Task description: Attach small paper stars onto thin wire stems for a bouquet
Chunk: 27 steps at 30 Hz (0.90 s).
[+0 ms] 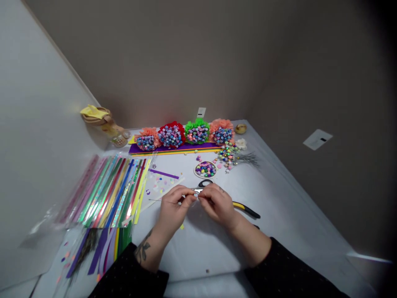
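My left hand (175, 203) is closed in a pinch, thumb against forefinger. Facing it, my right hand (218, 203) is pinched too, its fingertips nearly touching those of the left. Between them shows a small pale piece (196, 195), too small and half covered to name. Just behind the fingertips lie scissors (205, 183) with black handles, partly hidden by my right hand. Yellow-and-black pliers (246, 209) stick out beyond the right hand. Above the hands stands a small oval dish (205, 169) of coloured paper stars or beads.
Along the back lie several crepe-paper bunches of small stars (171, 135) on purple strips (176, 147). Left are packs of shiny paper strips (108, 192) and paper scraps (161, 185). Back right are loose stars with wire stems (246, 159); a basket-like holder (101, 118) stands back left.
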### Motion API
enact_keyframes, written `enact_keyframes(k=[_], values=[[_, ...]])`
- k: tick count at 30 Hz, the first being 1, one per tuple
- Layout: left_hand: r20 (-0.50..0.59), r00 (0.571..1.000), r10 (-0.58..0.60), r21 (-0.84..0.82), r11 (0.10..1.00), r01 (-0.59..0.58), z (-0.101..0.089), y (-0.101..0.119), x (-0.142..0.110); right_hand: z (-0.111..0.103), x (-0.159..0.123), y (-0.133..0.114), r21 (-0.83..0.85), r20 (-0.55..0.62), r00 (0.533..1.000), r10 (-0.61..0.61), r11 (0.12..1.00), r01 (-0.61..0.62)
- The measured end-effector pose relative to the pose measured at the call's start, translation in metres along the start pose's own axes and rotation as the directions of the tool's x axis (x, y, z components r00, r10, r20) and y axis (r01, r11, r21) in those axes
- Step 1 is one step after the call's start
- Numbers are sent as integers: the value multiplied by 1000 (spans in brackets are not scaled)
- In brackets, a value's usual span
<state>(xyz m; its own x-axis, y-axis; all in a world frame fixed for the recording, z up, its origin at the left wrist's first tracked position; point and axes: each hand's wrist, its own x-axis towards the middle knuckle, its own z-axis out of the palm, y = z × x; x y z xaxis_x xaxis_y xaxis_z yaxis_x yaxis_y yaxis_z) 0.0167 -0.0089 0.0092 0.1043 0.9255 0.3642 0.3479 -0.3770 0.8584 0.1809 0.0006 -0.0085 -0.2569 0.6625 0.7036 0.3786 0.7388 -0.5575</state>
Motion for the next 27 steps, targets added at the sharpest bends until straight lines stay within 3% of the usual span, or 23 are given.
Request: enact_keyframes(k=[4,7,13,21,27], values=[[59,997,43,-27,999,-41,-3,-2,2,-6,3,0,87,-6,994,108,990,-107],[86,996,38,-56,998,-33,-3,-4,1,-8,4,2,152,50,995,89,984,-96],[86,995,-40,-108,993,50,-2,-7,-1,-7,7,-1,183,28,996,89,979,-93],[189,977,101,-29,995,-97,-6,-5,2,-10,7,-2,199,99,994,54,977,-73],[252,961,114,-28,993,-111,-7,-1,3,-8,3,-2,198,176,984,27,978,-62]])
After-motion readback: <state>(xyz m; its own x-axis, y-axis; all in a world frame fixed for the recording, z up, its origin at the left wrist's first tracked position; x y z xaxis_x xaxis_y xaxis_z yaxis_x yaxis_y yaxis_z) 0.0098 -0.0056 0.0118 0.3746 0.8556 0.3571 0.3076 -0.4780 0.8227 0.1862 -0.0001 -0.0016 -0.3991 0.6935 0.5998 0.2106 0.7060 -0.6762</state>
